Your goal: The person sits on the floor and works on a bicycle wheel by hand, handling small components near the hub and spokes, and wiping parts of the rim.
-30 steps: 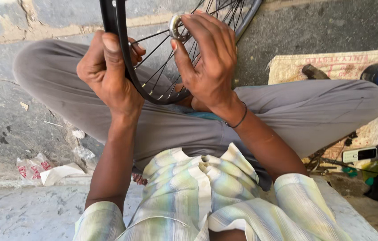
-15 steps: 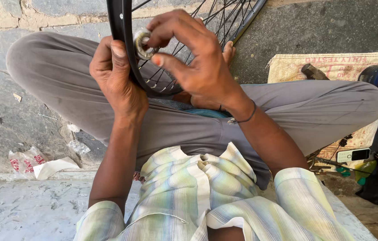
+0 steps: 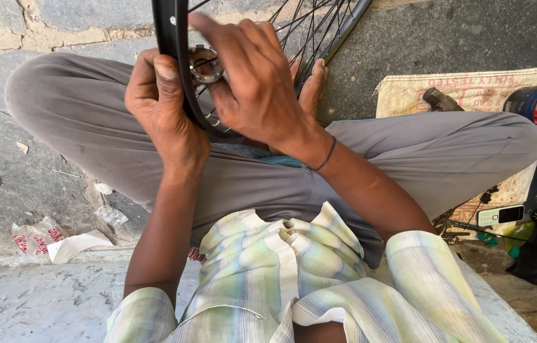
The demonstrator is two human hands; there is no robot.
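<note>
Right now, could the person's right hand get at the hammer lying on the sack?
Probably not at once: the right hand is busy holding a round metal tool against the wheel rim, and the hammer lies beyond the right knee.

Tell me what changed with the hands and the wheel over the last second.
The right hand carried the round metal tool leftward along the spokes, from right of the left thumb to close beside the black rim, and stayed closed on it. The left hand kept gripping the rim, and the person stayed seated cross-legged with the wheel between the knees.
</note>
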